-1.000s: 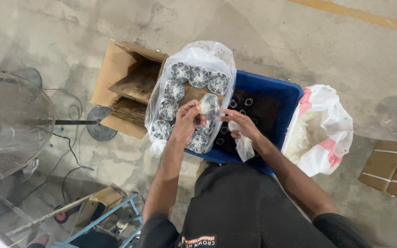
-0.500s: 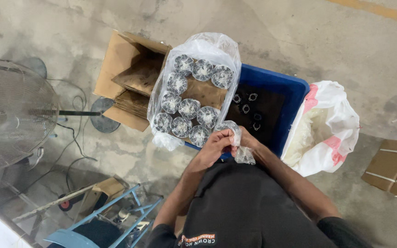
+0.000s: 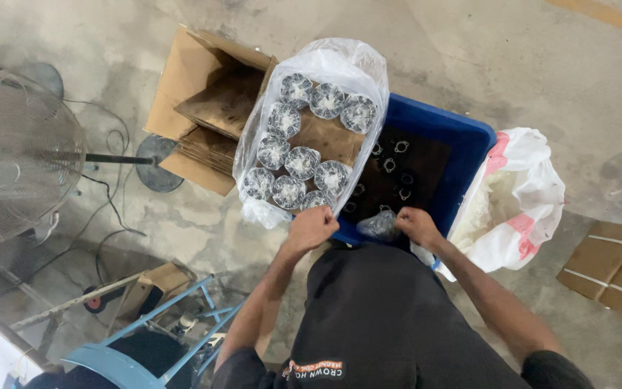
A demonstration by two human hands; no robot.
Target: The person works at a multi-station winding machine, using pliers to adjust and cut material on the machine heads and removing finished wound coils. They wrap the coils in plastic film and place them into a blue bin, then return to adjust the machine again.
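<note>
Pinching a small crumpled clear plastic bag [image 3: 379,225], the right hand [image 3: 417,225] closes its grip on the bag's right side, at the near rim of the blue crate [image 3: 469,137] just below the frame's centre. Left of it, the left hand [image 3: 312,227] is curled into a loose fist at the crate's near left corner, just below the big bag; whether its grip holds anything cannot be told from this angle.

Starting at the far left, a wire-guarded standing fan [image 3: 16,151] fills the left edge, its round base [image 3: 158,162] resting on the concrete floor [image 3: 512,57]. Lower left sits a blue metal frame [image 3: 174,324] beside a small brown carton [image 3: 154,282]. Upper left of centre, an open brown cardboard box [image 3: 206,94] holds flat cardboard sheets. Next to it, a large clear plastic bag [image 3: 332,61] stands open over the left part of the crate; inside, round silvery parts [image 3: 302,161], each in its own clear wrap, lie in rows on a brown cardboard layer. To its right, the crate's dark inside shows a few small metal rings [image 3: 390,164]. Further right, a white plastic sack with red patches [image 3: 523,194] leans against the crate, crumpled clear wrapping showing in its mouth. At the lower right edge lie taped brown cartons [image 3: 617,266].

The small bag looks greyish, wrinkled and translucent.
</note>
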